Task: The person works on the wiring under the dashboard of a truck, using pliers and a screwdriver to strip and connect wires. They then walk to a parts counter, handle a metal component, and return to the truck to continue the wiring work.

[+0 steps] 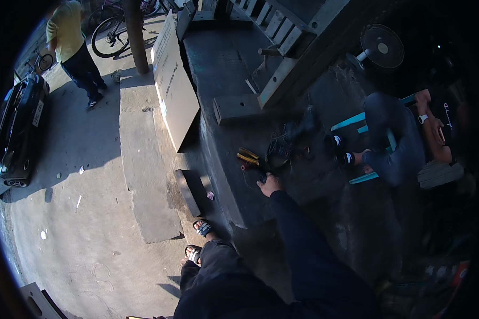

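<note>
My right hand (271, 184) reaches forward over the dark raised floor, its fingers closed around a small dark object (262, 180) whose kind I cannot make out. Just beyond it lies a tool with yellow handles (248, 156), which looks like pliers. A small reddish piece (244, 167) rests beside that tool. Farther right, tangled dark wires (279, 150) spread over the floor in shadow. My left hand does not show.
Cardboard (173, 85) leans against the raised floor's left side. A heavy metal frame (287, 80) stands ahead. To the right a seated person (399, 138) occupies a teal chair (351, 121) near a fan (382, 48). Another person (72, 48) stands far left, beyond a dark car (21, 130).
</note>
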Action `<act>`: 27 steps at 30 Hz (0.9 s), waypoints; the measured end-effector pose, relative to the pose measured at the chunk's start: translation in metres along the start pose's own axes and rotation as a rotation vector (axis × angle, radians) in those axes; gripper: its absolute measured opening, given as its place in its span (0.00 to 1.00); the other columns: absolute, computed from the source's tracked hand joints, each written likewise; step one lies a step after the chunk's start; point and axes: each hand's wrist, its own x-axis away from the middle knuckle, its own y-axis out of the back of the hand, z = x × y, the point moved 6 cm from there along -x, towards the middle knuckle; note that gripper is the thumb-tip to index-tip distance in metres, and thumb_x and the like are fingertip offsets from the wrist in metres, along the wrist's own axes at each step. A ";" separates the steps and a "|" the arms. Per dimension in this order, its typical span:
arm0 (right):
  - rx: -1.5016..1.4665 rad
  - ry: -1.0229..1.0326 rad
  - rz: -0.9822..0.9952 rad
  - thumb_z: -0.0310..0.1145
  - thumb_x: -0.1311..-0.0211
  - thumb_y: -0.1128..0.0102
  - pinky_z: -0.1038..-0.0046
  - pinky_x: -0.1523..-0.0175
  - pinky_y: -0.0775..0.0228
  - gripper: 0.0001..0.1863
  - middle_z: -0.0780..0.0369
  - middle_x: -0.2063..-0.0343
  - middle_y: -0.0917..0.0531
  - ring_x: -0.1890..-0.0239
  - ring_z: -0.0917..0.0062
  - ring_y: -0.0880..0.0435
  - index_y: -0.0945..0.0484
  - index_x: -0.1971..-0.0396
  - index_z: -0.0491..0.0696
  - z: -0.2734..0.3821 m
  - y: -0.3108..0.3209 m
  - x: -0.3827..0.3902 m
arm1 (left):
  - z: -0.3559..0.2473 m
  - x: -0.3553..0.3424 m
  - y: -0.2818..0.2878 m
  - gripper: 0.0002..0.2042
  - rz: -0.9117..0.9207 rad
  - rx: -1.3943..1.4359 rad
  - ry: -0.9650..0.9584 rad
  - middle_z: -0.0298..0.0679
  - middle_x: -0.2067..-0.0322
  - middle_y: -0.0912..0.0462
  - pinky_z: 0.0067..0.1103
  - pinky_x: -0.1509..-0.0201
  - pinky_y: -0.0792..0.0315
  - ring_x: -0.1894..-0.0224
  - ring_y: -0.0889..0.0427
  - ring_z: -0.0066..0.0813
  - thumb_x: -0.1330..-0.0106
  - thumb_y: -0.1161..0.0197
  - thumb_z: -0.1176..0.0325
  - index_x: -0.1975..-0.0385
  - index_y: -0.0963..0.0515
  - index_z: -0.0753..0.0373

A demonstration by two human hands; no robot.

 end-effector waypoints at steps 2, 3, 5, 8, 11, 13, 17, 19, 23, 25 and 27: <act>0.093 -0.023 0.033 0.47 0.37 0.32 0.55 0.40 0.23 0.29 0.50 0.47 0.15 0.43 0.53 0.16 0.22 0.41 0.46 0.007 -0.002 -0.007 | -0.017 0.001 -0.014 0.08 0.021 0.005 0.022 0.46 0.67 0.21 0.36 0.65 0.28 0.71 0.23 0.42 0.40 0.39 0.67 0.65 0.22 0.64; 0.134 -0.032 0.061 0.46 0.36 0.32 0.55 0.40 0.23 0.28 0.50 0.47 0.15 0.43 0.54 0.16 0.22 0.41 0.46 0.009 -0.003 -0.009 | -0.030 -0.001 -0.019 0.08 0.029 0.012 0.021 0.45 0.69 0.21 0.35 0.68 0.29 0.73 0.24 0.40 0.39 0.39 0.66 0.66 0.23 0.63; 0.254 -0.043 0.102 0.45 0.36 0.33 0.55 0.39 0.23 0.27 0.51 0.47 0.15 0.43 0.54 0.16 0.22 0.42 0.46 0.013 -0.001 -0.012 | -0.057 -0.006 -0.026 0.08 0.039 0.038 0.015 0.43 0.72 0.23 0.33 0.73 0.32 0.77 0.27 0.36 0.38 0.39 0.65 0.68 0.24 0.63; 0.233 0.050 0.211 0.41 0.39 0.36 0.56 0.40 0.22 0.23 0.51 0.48 0.14 0.44 0.56 0.15 0.18 0.48 0.45 0.024 -0.001 -0.007 | -0.113 -0.012 -0.030 0.09 0.048 0.115 -0.034 0.39 0.76 0.26 0.29 0.80 0.36 0.83 0.30 0.31 0.36 0.40 0.64 0.71 0.25 0.63; 0.108 0.082 0.369 0.44 0.43 0.36 0.59 0.41 0.22 0.22 0.49 0.51 0.13 0.46 0.58 0.13 0.14 0.55 0.44 0.030 -0.005 0.010 | -0.199 -0.003 -0.041 0.11 0.130 0.214 -0.147 0.36 0.80 0.29 0.26 0.87 0.40 0.89 0.33 0.25 0.34 0.40 0.63 0.74 0.27 0.63; -0.054 0.030 0.622 0.46 0.44 0.34 0.61 0.43 0.22 0.22 0.48 0.53 0.12 0.48 0.61 0.12 0.13 0.58 0.43 0.029 -0.016 0.032 | -0.281 0.011 -0.074 0.12 0.265 0.189 -0.246 0.35 0.82 0.29 0.26 0.86 0.39 0.88 0.32 0.25 0.32 0.38 0.63 0.73 0.27 0.64; -0.574 0.032 0.979 0.41 0.41 0.36 0.73 0.66 0.29 0.15 0.64 0.70 0.15 0.69 0.81 0.19 0.14 0.63 0.44 0.043 -0.026 0.088 | -0.439 0.074 -0.182 0.14 0.558 0.158 -0.413 0.36 0.84 0.27 0.25 0.80 0.36 0.84 0.28 0.27 0.29 0.34 0.61 0.69 0.22 0.67; -0.955 -0.039 0.997 0.36 0.38 0.38 0.76 0.71 0.32 0.10 0.67 0.74 0.18 0.71 0.82 0.21 0.16 0.65 0.45 0.050 -0.024 0.114 | -0.485 0.114 -0.238 0.17 0.718 0.220 -0.307 0.38 0.80 0.26 0.27 0.76 0.32 0.81 0.27 0.30 0.26 0.36 0.56 0.63 0.23 0.68; -1.347 0.147 0.962 0.33 0.36 0.41 0.78 0.66 0.29 0.07 0.68 0.70 0.19 0.69 0.85 0.21 0.17 0.65 0.47 0.075 -0.013 0.134 | -0.537 0.183 -0.326 0.24 0.838 0.015 -0.290 0.37 0.77 0.25 0.25 0.72 0.32 0.77 0.25 0.29 0.29 0.34 0.44 0.65 0.23 0.65; -1.088 0.400 0.694 0.33 0.35 0.42 0.73 0.57 0.27 0.10 0.62 0.67 0.17 0.65 0.76 0.18 0.17 0.63 0.44 0.082 -0.002 0.130 | -0.556 0.213 -0.359 0.29 0.967 0.108 -0.506 0.38 0.74 0.20 0.25 0.69 0.28 0.75 0.23 0.27 0.28 0.38 0.40 0.62 0.20 0.69; -0.485 1.021 0.284 0.34 0.34 0.43 0.70 0.50 0.27 0.12 0.55 0.64 0.14 0.60 0.68 0.16 0.16 0.61 0.41 0.102 0.019 0.142 | -0.561 0.213 -0.378 0.25 0.946 -0.162 -0.533 0.39 0.76 0.22 0.26 0.69 0.29 0.75 0.22 0.26 0.27 0.37 0.45 0.64 0.17 0.67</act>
